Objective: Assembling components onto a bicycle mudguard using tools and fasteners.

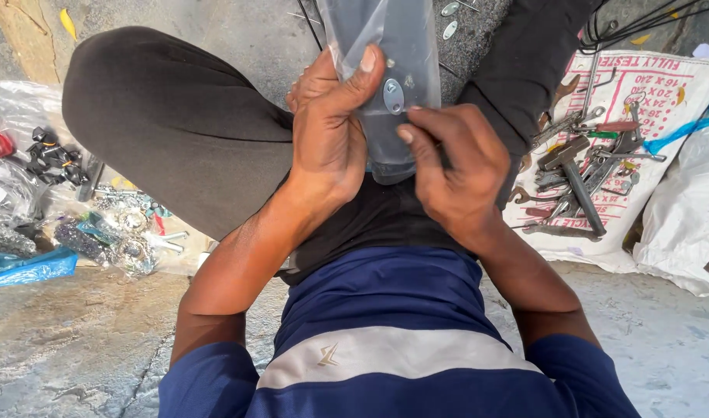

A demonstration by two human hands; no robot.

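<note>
Dark, smooth, flat saddle-like part [401,93] sheathed in a clear, crinkled plastic bag [346,31], glossy with pale reflections. Small oval metal badge [394,96] on the dark face, shiny and rounded. Held between the knees, above the lap, in the middle of the view.

Left hand [331,128] wrapped around the left edge of the part, thumb pressed across the plastic near the badge, fingers curled behind and hidden. Right hand [451,166] closed narrow against the lower right edge, thumb tip just beside the badge, fingers tucked under and out of sight.

Top of the part cut off by the upper frame edge; lower end hidden behind the two hands, so full outline hard to make out. Long axis roughly straight away from the body, leaning slightly left at the top, flat face turned up toward the camera.

Rough grey concrete floor [76,340] all around. Rusty metal hand tools [579,166] heaped on a woven white printed sack [664,85] at right. Shiny small hardware in clear bags [114,232] at left.
</note>
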